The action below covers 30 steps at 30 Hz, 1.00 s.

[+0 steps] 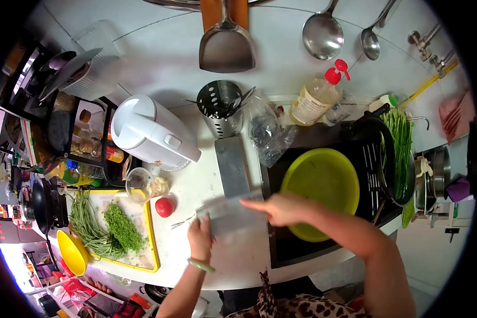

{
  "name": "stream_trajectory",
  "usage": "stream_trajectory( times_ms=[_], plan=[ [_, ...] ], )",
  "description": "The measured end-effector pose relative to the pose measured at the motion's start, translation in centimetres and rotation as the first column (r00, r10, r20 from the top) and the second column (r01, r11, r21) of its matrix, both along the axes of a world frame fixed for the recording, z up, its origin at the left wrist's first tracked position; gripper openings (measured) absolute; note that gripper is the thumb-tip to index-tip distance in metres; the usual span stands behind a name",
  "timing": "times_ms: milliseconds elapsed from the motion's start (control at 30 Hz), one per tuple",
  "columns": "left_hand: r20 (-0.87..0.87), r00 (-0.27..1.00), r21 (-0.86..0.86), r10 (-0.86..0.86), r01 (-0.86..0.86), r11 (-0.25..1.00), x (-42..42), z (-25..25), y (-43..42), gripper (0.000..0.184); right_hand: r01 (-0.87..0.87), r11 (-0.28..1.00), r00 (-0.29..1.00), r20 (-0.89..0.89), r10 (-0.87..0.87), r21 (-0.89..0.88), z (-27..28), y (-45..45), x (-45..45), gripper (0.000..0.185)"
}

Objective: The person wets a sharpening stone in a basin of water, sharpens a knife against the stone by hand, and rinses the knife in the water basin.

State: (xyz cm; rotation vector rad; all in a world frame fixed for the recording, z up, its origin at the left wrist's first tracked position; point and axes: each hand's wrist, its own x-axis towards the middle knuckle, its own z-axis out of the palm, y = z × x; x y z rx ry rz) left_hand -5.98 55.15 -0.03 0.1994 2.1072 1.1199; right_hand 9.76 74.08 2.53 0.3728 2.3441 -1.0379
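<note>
Between my two hands is a cleaver-like broad grey blade [233, 216], blurred by motion, over the white counter's front part. My right hand [286, 208] is closed at its right end, with the index finger stretched along the upper edge; any handle is hidden in the fist. My left hand [200, 237], with a pale bangle on the wrist, grips the blade's left end. Just behind the blade a dark grey flat slab [231, 165] lies lengthwise on the counter. A red tomato [165, 207] rests to the left of my left hand.
A yellow-green basin [323, 175] sits in the dark sink, near my right forearm. A white kettle [151, 132], a perforated utensil holder [220, 108] and a soap bottle [315, 100] stand behind. At left, a yellow-edged cutting board [149, 249] bears long beans and chopped greens.
</note>
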Motion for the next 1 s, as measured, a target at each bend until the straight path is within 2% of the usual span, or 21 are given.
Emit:
stream_trajectory(
  times_ms=[67,100,167,233,267,300,333,433,467,500,567,600,633,667,700,733,833,867,900,967,1000],
  plan=[
    [-0.099,0.995,0.109,-0.021,0.032,0.994,-3.8,-1.8,2.9,0.029,0.025,0.999,0.997,-0.080,-0.021,0.042,-1.5,3.4,-3.4,0.080],
    [-0.094,0.995,0.114,-0.023,0.034,0.993,-5.3,-1.0,4.9,0.031,0.031,0.990,0.980,-0.199,-0.003,0.135,-0.8,4.6,-4.7,0.078],
    [-0.021,0.999,0.101,-0.036,0.038,0.994,-7.2,-0.7,6.6,0.034,0.097,0.990,0.976,-0.204,-0.074,0.105,-1.2,5.1,-5.2,0.074],
    [-0.002,0.999,0.102,-0.046,0.046,0.994,-4.2,-0.4,4.5,0.035,0.117,0.991,0.990,-0.087,-0.112,0.058,-0.8,2.9,-2.7,0.074],
    [-0.004,0.995,0.062,-0.096,0.096,0.993,-2.7,-1.0,2.5,0.036,0.122,0.992,0.990,-0.066,-0.124,-0.035,-1.2,1.6,-0.7,0.076],
    [0.001,0.995,0.019,-0.097,0.097,0.995,-0.7,-1.2,0.7,0.034,0.038,0.999,0.995,0.096,-0.040,0.019,0.8,0.3,0.5,0.078],
    [0.006,0.996,-0.025,-0.093,0.093,0.995,0.8,-1.2,-0.1,0.032,0.061,0.998,0.995,0.077,-0.059,-0.029,1.1,-0.5,1.8,0.080],
    [0.054,0.998,0.100,-0.027,0.021,0.995,-1.5,-1.7,2.9,0.032,0.082,0.996,0.993,0.084,-0.084,0.032,0.0,2.1,-0.8,0.082],
    [-0.057,0.994,0.109,-0.092,0.098,0.989,-3.5,-1.4,5.1,0.033,0.100,0.985,0.994,-0.066,-0.091,0.143,-0.9,3.7,-2.1,0.081],
    [-0.164,0.973,0.106,-0.160,0.179,0.978,-5.3,-1.1,7.0,0.034,0.148,0.982,0.986,-0.092,-0.137,0.118,-0.8,5.1,-3.5,0.080],
    [-0.112,0.978,0.023,-0.177,0.181,0.983,-6.5,-0.7,8.4,0.037,0.195,0.977,0.974,-0.130,-0.184,0.085,0.0,5.4,-3.7,0.078],
    [-0.097,0.974,0.047,-0.206,0.211,0.976,-5.0,0.6,7.2,0.036,0.190,0.978,0.975,-0.137,-0.177,0.090,-0.8,4.4,-2.4,0.078],
    [-0.031,0.978,0.058,-0.204,0.206,0.977,-3.9,-1.4,5.1,0.035,0.204,0.978,0.976,-0.067,-0.206,-0.035,-1.2,3.1,-0.7,0.079],
    [0.011,0.984,0.031,-0.176,0.175,0.984,-2.0,-1.6,3.3,0.035,0.194,0.976,0.975,-0.087,-0.203,-0.099,-0.4,1.2,1.1,0.080],
    [-0.162,0.955,0.016,-0.249,0.255,0.967,0.0,-1.6,1.4,0.035,0.129,0.991,0.982,0.140,-0.124,-0.031,0.5,-0.3,2.5,0.081],
    [-0.002,0.986,0.042,-0.166,0.166,0.985,1.3,-1.6,0.3,0.034,0.119,0.993,0.984,0.135,-0.119,0.008,1.6,-1.4,3.4,0.082],
    [-0.048,0.975,0.039,-0.219,0.221,0.975,-2.1,-3.3,3.1,0.035,0.217,0.973,0.972,-0.072,-0.223,-0.081,-1.8,0.9,1.8,0.078],
    [-0.090,0.970,0.098,-0.228,0.236,0.967,-3.5,-2.1,5.4,0.033,0.181,0.980,0.983,0.004,-0.182,0.077,-0.6,2.8,-0.5,0.076],
    [-0.128,0.963,0.153,-0.239,0.257,0.954,-4.8,-0.8,7.5,0.032,0.200,0.965,0.979,-0.066,-0.191,0.169,-0.4,4.2,-1.8,0.075],
    [-0.091,0.973,0.059,-0.212,0.218,0.974,-5.9,-0.4,9.3,0.033,0.279,0.958,0.942,-0.214,-0.258,0.072,-0.9,4.5,-1.6,0.074],
    [-0.014,0.976,0.095,-0.217,0.218,0.971,-4.6,-0.6,7.8,0.030,0.317,0.947,0.940,-0.148,-0.307,0.047,-0.7,3.1,-1.0,0.075]
  ],
)
